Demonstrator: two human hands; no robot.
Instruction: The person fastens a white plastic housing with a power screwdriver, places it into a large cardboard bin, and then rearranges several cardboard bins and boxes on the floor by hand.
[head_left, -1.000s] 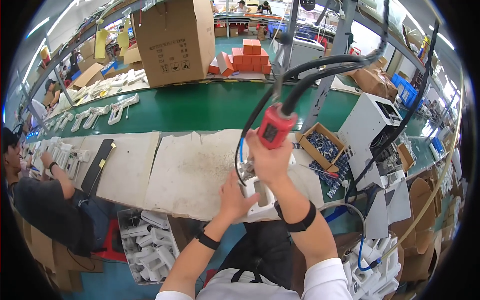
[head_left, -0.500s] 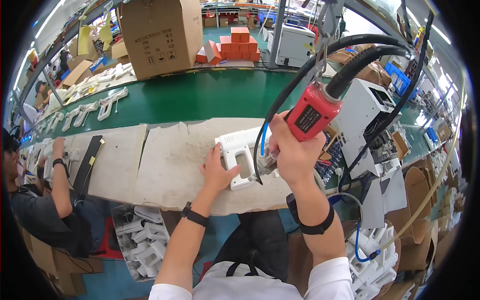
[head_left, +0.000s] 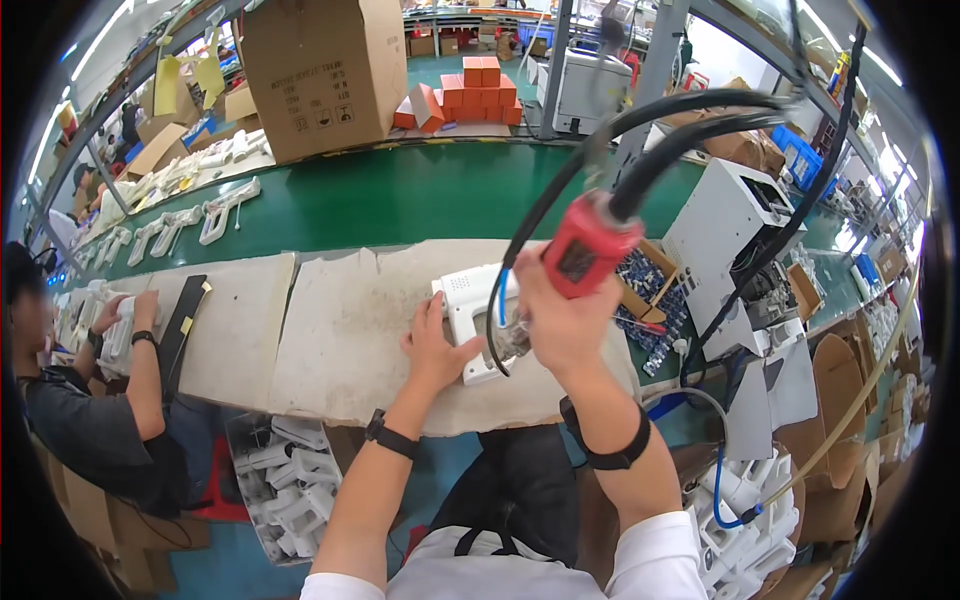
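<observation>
On the cardboard-covered bench lies a white plastic gun-shaped housing (head_left: pixel 468 291) with a cluster of small holes and an open handle loop. My left hand (head_left: pixel 436 350) grips its near left side, fingers along the edge and thumb by the handle. My right hand (head_left: pixel 570 325) is wrapped round a red power screwdriver (head_left: pixel 592 248), which hangs from above with thick black cables and a short blue tube. The tool's clear lower end is over the right part of the housing; its tip and any contact are hidden.
A green conveyor (head_left: pixel 400 190) runs behind the bench, carrying more white housings (head_left: pixel 228 210). To the right are a parts box (head_left: pixel 650 275) and a white machine (head_left: pixel 725 235). Bins of white parts (head_left: pixel 290 490) stand below. A co-worker (head_left: pixel 90 410) sits at left.
My right hand and the red screwdriver have shifted left, over the housing. The left hand stays on the housing. At left, the co-worker's hands have moved.
</observation>
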